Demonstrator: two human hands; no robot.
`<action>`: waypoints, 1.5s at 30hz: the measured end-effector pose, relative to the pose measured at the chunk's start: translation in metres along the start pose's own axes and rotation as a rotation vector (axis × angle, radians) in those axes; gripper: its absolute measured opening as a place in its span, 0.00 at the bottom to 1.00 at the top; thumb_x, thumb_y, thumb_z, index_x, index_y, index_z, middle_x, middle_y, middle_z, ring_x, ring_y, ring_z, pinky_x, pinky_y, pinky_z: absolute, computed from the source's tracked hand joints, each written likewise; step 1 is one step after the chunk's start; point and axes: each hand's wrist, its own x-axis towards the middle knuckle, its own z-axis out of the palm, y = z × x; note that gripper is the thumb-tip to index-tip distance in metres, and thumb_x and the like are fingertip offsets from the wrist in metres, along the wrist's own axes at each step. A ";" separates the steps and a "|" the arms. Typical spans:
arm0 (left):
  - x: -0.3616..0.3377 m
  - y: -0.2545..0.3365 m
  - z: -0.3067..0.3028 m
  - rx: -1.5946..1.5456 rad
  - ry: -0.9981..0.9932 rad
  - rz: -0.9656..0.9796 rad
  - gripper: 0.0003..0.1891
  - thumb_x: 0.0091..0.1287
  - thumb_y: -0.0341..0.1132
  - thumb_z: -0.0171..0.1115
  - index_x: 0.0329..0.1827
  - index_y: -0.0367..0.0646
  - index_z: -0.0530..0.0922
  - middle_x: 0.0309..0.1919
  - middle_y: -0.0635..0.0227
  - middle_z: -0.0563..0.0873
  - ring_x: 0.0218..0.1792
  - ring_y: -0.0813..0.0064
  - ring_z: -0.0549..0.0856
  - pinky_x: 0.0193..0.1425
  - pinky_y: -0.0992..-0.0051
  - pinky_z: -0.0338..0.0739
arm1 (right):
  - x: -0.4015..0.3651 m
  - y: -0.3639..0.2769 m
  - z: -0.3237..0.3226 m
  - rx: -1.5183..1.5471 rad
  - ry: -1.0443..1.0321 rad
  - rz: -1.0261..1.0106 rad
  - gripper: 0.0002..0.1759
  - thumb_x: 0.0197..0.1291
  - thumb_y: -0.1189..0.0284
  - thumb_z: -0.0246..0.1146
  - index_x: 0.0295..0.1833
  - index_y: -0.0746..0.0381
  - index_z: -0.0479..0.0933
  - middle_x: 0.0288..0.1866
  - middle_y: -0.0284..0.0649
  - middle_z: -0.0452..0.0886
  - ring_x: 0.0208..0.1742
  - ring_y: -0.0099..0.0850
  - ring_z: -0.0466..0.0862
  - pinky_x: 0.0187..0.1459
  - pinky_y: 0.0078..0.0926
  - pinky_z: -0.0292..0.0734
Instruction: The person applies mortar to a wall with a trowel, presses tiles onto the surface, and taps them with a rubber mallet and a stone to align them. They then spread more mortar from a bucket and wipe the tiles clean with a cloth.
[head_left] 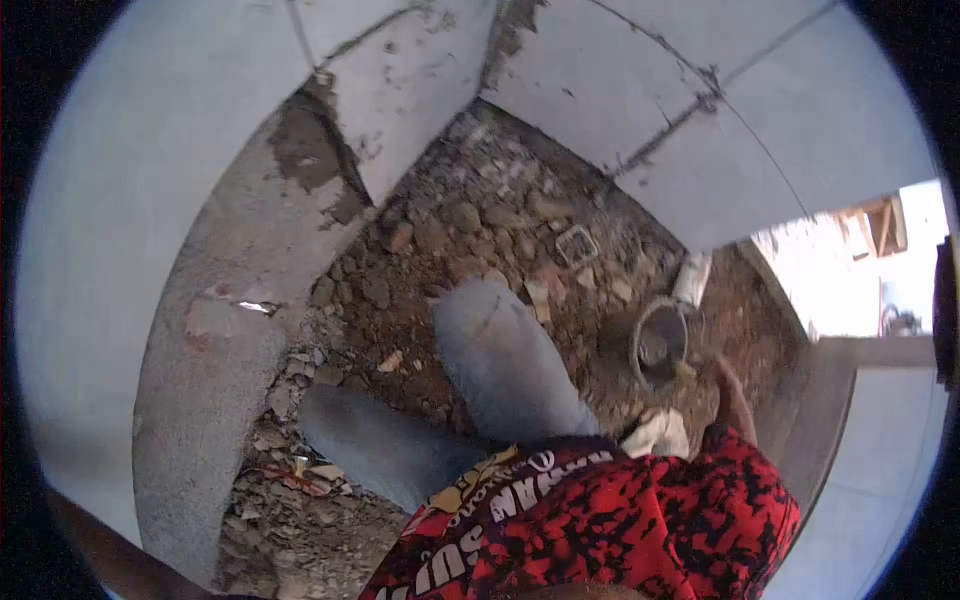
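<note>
My right hand (pixel 712 368) is beside the rim of a dark bucket (pixel 637 345) that stands tilted on the rubble floor. The fingers look closed around something small and yellowish (pixel 685 371), too blurred to name. Grey material seems to lie inside the bucket. Of my left side only the forearm (pixel 115 550) shows, reaching along the lower left edge by the wall; the left hand itself is out of view. My knees, in blue-grey trousers (pixel 505 355), are bent over the ground between hand and wall.
Broken stones and soil (pixel 420 250) cover the floor. Large pale tiles (pixel 600 120) line the walls, with bare cement (pixel 215 400) low on the left. A white cylinder (pixel 692 278), a small square frame (pixel 577 246) and a crumpled white thing (pixel 658 434) lie about the bucket.
</note>
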 end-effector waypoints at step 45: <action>-0.403 0.531 0.057 -1.642 -1.678 -0.221 0.25 0.64 0.52 0.51 0.58 0.44 0.71 0.50 0.57 0.78 0.50 0.64 0.78 0.55 0.65 0.71 | 0.029 -0.365 0.133 0.028 -0.216 -0.457 0.14 0.48 0.68 0.59 0.38 0.67 0.77 0.34 0.53 0.79 0.40 0.50 0.79 0.41 0.42 0.75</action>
